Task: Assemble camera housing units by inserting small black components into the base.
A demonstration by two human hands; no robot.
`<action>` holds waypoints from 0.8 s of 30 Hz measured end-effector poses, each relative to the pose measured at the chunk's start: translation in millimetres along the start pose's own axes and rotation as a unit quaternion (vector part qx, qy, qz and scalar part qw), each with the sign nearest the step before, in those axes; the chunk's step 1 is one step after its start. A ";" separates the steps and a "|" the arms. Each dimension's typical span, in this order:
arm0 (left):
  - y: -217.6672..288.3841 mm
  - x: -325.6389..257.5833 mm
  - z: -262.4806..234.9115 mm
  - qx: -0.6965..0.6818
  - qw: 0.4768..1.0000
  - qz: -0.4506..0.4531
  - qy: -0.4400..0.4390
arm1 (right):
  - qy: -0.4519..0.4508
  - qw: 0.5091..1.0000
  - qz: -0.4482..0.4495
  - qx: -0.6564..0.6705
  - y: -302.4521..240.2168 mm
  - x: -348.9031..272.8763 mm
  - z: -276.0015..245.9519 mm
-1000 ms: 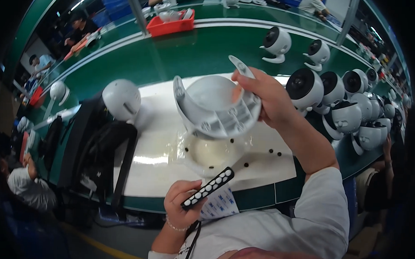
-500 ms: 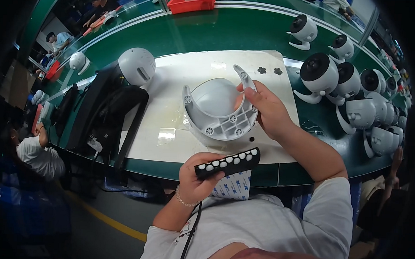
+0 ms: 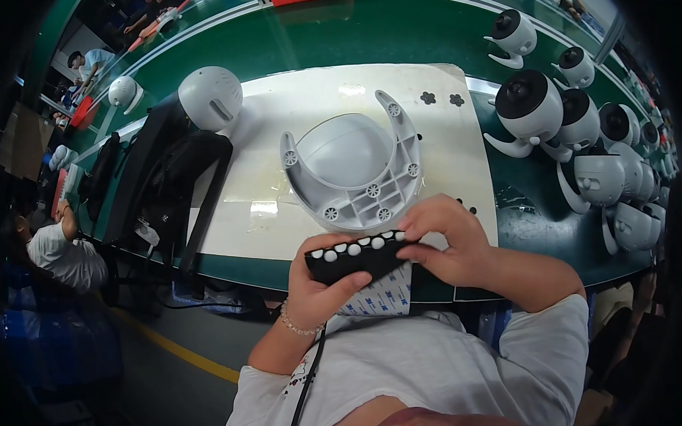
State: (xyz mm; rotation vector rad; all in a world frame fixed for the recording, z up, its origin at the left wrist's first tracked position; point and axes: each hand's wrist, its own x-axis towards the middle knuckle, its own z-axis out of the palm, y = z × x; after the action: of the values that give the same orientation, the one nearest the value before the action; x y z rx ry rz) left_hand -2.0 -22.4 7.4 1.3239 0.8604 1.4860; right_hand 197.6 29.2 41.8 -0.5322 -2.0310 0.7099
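Black strip point(image 3: 362, 265) with white dots lies across your left hand point(image 3: 319, 291), near the front edge of the table point(image 3: 536, 227). Left fingers clasp it; right hand point(image 3: 453, 239) fingers pinch its right end, on dot or strip edge, you can't tell. Brace beside that pinch; if peeling, lift slowly, sparing neighbouring dots.
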 end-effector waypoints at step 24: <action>0.2 7.3 -2.7 0.198 0.971 0.134 -0.016 | 0.015 0.984 -0.105 -0.144 -6.7 3.8 -7.2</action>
State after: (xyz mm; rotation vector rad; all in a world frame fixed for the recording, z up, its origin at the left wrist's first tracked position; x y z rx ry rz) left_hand -4.6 -15.4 9.5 1.8129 1.0262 1.5418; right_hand 201.2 28.5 51.7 -0.4786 -2.1364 0.2820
